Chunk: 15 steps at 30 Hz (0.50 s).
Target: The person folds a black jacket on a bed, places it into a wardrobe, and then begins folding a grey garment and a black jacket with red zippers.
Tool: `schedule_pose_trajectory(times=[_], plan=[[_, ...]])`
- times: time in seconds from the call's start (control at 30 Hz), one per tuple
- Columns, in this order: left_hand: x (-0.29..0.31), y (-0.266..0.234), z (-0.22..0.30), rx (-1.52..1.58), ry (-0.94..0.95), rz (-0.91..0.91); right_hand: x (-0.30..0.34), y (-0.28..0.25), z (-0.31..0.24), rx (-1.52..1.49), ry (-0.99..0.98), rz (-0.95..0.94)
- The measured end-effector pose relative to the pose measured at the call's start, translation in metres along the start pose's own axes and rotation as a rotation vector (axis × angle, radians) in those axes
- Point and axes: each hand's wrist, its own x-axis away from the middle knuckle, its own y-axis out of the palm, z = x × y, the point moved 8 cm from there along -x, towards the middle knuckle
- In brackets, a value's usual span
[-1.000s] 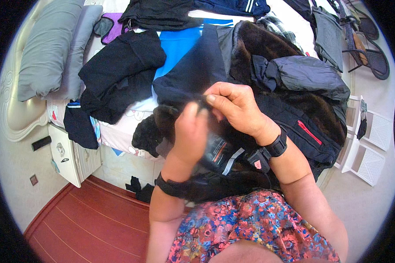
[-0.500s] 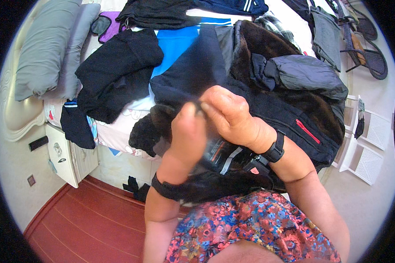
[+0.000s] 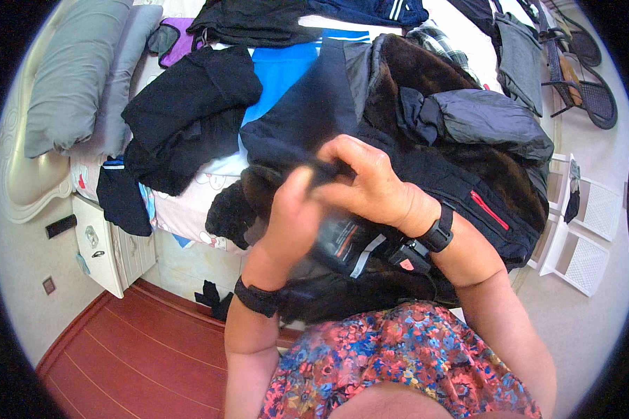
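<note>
A dark jacket (image 3: 440, 185) with a brown fur lining (image 3: 416, 66) and a red zip (image 3: 490, 211) lies spread on the bed before me. Over its middle my two hands meet. My right hand (image 3: 374, 181) is closed, forefinger bent and thumb reaching across toward the left. My left hand (image 3: 291, 213) is blurred, its fingers drawn together against the right one's fingertips. Something dark shows between them, too smeared to name. Below the hands a dark panel with a pale strip (image 3: 367, 256) shows on the jacket.
Black garments (image 3: 189, 105) and a blue one (image 3: 279, 70) lie on the bed to the left and behind. Grey pillows (image 3: 77, 77) rest at the far left. A white bedside cabinet (image 3: 112, 248) stands below them. Sandals (image 3: 597, 94) and a white rack (image 3: 580, 258) are at the right.
My right hand's fingers have loosened a little, with forefinger and thumb now apart at the knuckles. My left hand and forearm have shifted slightly left and down.
</note>
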Motion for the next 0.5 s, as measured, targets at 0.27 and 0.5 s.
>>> schedule_pose_trajectory(times=[0.27,0.5], plan=[[0.008,0.005,-0.021,0.159,-0.127,0.005,0.006,0.005,0.003,0.01,0.05,-0.03],[0.009,0.006,-0.025,0.212,-0.119,-0.035,0.008,0.009,-0.005,0.227,-0.056,-0.037]])
